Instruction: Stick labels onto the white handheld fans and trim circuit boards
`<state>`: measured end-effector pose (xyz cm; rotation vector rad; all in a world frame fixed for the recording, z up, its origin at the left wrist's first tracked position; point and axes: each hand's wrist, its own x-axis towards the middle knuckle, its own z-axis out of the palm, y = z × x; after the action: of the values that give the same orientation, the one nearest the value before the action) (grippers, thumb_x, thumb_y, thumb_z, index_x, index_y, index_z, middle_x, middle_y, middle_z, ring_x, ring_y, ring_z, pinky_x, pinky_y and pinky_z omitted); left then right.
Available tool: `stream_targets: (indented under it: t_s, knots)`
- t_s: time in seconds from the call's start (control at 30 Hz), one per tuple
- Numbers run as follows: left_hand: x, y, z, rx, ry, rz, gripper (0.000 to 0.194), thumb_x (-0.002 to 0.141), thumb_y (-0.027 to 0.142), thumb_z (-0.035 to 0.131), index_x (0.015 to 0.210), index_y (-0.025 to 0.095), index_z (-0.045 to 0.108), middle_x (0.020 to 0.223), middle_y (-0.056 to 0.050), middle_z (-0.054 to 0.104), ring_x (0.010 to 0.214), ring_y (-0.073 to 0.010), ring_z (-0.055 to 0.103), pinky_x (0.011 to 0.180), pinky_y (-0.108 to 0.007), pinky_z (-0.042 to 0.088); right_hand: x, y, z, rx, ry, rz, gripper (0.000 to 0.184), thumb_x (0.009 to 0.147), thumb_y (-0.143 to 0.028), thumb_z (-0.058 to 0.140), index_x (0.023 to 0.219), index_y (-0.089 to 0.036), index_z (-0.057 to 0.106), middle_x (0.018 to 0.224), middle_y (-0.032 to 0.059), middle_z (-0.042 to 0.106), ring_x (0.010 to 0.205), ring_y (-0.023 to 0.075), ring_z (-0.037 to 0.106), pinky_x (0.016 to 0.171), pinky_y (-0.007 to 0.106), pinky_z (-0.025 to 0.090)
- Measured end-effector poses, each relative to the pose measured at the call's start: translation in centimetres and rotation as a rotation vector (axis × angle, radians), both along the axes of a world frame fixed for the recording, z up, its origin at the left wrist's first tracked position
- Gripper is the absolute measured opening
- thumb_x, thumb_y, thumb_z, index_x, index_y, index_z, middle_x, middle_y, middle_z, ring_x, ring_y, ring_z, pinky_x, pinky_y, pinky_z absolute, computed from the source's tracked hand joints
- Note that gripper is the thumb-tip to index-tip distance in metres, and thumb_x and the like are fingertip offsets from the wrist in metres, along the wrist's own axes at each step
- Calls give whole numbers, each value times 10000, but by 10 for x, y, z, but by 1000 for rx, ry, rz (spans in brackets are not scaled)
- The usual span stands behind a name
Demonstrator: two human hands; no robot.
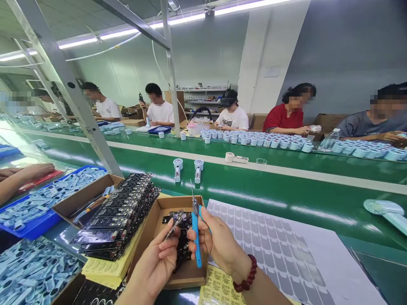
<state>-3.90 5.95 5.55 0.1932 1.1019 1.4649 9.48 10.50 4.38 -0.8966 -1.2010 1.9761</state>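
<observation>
Long green conveyor belt (286,186) across the whole view, white stripe down its length. Beyond the belt, five seated people at work, behind rows of small pale-blue round parts (273,142) on the far lane. On the belt itself, two pale-blue handheld units (187,169) standing near the middle, a roll of tape (229,157) a little further right, a pale-blue fan-shaped piece (386,212) at the belt's near right edge.

This side of the belt, to the right: a large white sheet of grey adhesive pads (286,254), lying flat. This side of the belt, to the left: a blue tray (28,226) full of pale-blue parts, another person's forearm (19,178) above it. Between tray and sheet, just under the belt's near edge: a fanned stack of black circuit boards (121,216) on yellow label sheets, leaning over an open brown box.

Directly below the belt's near edge, centre: a small cardboard box (187,275) with dark circuit boards inside. Over that box, both hands. Right hand (219,243), red bead bracelet at the wrist, closed around blue-handled cutters (197,237), blades pointing up toward the belt. Left hand (160,258) just beside it, thumb and forefinger pinched on a small dark circuit board (175,222), tilted, raised above the box, nearly touching the cutters.
</observation>
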Motion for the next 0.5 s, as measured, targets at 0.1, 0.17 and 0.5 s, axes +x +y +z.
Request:
stream_targets:
  t_s: [0.1,0.17,0.5]
  knots:
    - [1,3,-6,11,45,16,318,958,-1,394,731,137,568,612,22,529,381,29,404,386,-17,347,0,0,2,-69,163,-15,770,541,-919,652,657,-241,307,656,-40,518,489,78,504,476,222,449]
    - [-2,6,-10,-11,156,1,170,920,53,529,801,140,613,618,3,585,369,-31,469,341,-99,391,3,-3,4,10,119,-40,752,579,-922,631,641,-238,324,634,-33,525,475,87,504,465,225,439]
    - [-44,-39,4,139,988,-110,578,869,699,482,1149,275,757,1378,-54,662,1279,-326,575,954,-393,555,-8,-53,-17,868,-644,94,524,994,-619,376,801,-223,661,772,84,706,681,219,627,595,310,442]
